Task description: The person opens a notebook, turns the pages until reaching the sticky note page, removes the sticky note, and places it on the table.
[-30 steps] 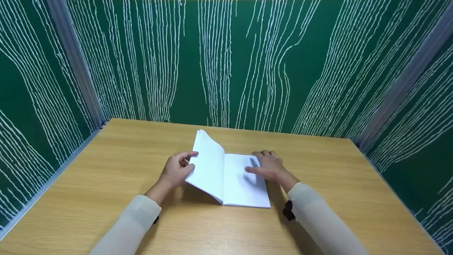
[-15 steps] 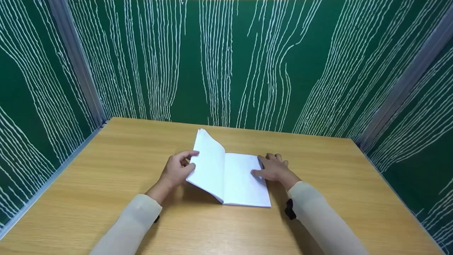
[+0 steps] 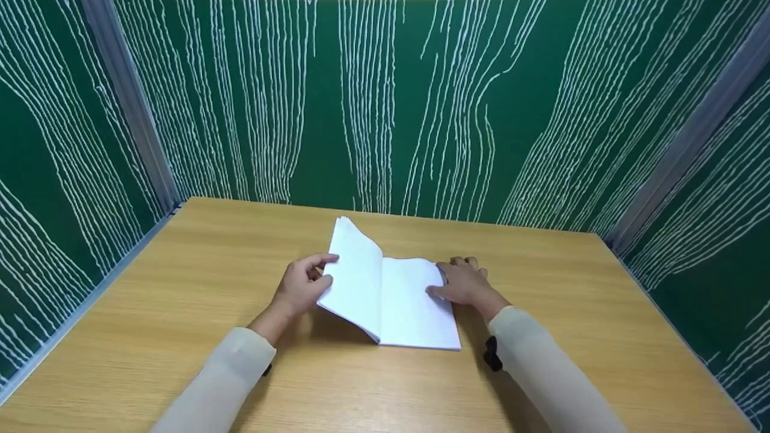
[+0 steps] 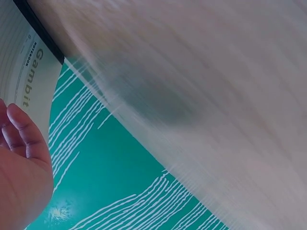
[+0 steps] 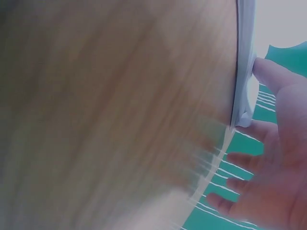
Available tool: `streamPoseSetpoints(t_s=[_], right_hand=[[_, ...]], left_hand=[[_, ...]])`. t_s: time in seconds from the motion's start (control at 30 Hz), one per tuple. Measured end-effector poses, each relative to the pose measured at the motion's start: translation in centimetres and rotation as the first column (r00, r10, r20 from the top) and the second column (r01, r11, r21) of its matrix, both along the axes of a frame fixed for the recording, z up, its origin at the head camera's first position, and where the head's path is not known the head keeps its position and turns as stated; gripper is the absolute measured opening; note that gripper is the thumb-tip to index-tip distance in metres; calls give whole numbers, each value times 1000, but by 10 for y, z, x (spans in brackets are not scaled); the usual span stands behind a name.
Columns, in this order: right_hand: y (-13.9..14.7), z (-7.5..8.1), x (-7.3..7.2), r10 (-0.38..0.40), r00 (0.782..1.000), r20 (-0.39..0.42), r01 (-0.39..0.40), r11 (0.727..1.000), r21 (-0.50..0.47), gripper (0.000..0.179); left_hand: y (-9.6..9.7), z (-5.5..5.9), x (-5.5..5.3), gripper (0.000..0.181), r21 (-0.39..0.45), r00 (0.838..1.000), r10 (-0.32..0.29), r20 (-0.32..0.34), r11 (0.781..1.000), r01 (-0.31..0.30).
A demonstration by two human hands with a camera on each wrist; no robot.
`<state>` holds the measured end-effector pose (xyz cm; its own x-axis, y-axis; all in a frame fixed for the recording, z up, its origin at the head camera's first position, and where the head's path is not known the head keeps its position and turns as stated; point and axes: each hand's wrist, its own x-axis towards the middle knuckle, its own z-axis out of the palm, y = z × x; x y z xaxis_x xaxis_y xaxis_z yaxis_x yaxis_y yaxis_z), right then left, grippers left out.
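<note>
An open notebook lies on the wooden table, its blank white pages facing up. My left hand grips the outer edge of the raised left half, thumb on the page side. In the left wrist view the notebook's cover bears the words "Gambit" and "NOTEBOOK", beside the left hand's curled fingers. At the right half's outer edge, my right hand pinches a page near the top corner between thumb and index finger, and that page's top edge bows upward. The other right fingers extend past the notebook.
The wooden table spreads around the notebook on all sides. Green walls with wavy white lines stand behind and to both sides, with grey posts at the corners.
My right hand has slid rightward from over the page to its outer edge, and the page's top edge now bulges up. The left hand keeps its grip in place.
</note>
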<state>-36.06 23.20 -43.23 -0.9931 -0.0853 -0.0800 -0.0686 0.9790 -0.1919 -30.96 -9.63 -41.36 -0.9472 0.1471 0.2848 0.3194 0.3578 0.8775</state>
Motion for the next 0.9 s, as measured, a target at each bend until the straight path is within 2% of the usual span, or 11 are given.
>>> streamPoseSetpoints(t_s=[0.23,0.4,0.53,0.7,0.9], right_hand=[[1,-2,-5,8,996,-92,-9,1000,-9,72],[1,-1,-7,28,986,-167,-35,999,-38,58],[2,1,-8,31,981,-191,-45,997,-70,46],[2,2,-9,5,983,-182,-29,991,-131,35],[3,2,-10,-46,996,-81,24,966,-256,31]], left_hand=[[0,0,0,32,-9,1000,2,-25,1000,-3],[0,0,0,32,-21,999,17,-31,1000,-18],[-1,-1,-1,32,-26,999,19,-26,999,-20],[-1,-1,-1,31,-15,1000,15,-24,1000,-15],[-1,2,2,32,-15,1000,6,-29,1000,-6]])
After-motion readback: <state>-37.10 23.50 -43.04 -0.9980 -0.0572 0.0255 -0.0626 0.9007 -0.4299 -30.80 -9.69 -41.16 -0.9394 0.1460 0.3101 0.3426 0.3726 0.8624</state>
